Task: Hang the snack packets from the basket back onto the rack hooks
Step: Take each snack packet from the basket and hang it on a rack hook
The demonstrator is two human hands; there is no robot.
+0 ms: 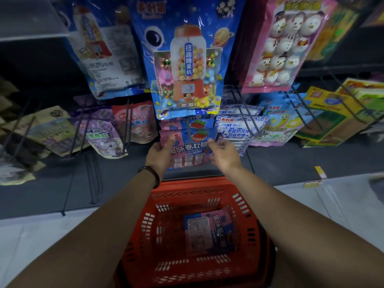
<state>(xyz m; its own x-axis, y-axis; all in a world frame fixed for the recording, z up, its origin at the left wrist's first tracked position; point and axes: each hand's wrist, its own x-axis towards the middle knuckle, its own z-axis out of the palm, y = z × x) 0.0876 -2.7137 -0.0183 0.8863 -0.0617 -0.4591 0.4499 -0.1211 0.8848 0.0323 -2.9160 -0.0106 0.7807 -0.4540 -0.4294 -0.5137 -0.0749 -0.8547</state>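
Dim shop aisle, dark display rack [245, 119] of wire hooks over a pale tiled floor [311, 206]. Top row: big blue gumball-machine bag [187, 59] dead centre, pink snowman bag [284, 44] to its right, another blue bag [108, 55] on the left showing its printed back. Lower row: purple packets [104, 136] on the left, blue-and-white packets [234, 129] just right of centre, yellow-green packets [332, 113] far right. Both hands are up at the centre lower hook [188, 127]. Left hand [161, 152] pinches the left edge of the held packet [191, 146], blue and pink with strawberry art, thumb on the front and fingers behind. Right hand [223, 154] sits at the packet's right edge with fingers loosely curled; can't tell if it's actually gripping or just touching. The held packet is upright, face out, in front of same-design packets [199, 123] on that hook; can't tell if its hole is on the wire. Dark bead bracelet [150, 173] on the left wrist. Red plastic basket [145, 217] stands on the floor directly below, between the forearms. One basket packet [207, 231] of the same design lies flat on the basket's bottom, label side up. Small yellow tag [320, 172] on the rack's base edge at right.
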